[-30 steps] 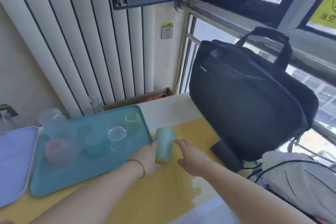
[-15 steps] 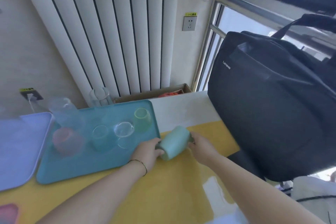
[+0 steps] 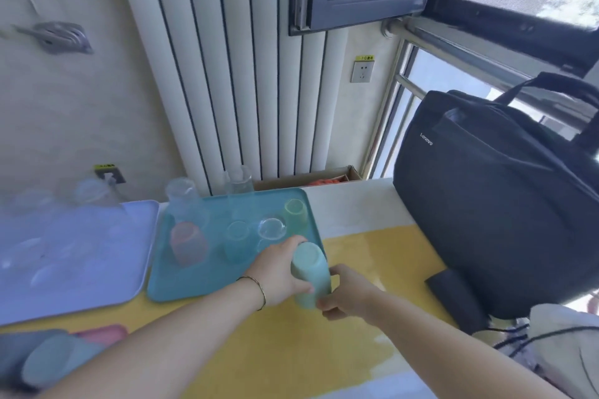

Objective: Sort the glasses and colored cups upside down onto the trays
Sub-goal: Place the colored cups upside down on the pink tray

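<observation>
We hold the mint cup (image 3: 309,269) between both hands. Our left hand (image 3: 278,272) wraps the wall that faces the tray, and our right hand (image 3: 348,295) grips near its lower end, fingers curled on it. The cup stands close to upright with its closed base on top, so its long axis runs nearly straight up, leaning a little. Our hands hide the mouth, so we cannot tell whether it touches the desk (image 3: 324,350). The cup sits at the near right corner of the teal tray (image 3: 201,278), partly over the rim. Bare tray floor lies left of the grip along the near edge, so we judge the left hand the nearer one to carry it in.
</observation>
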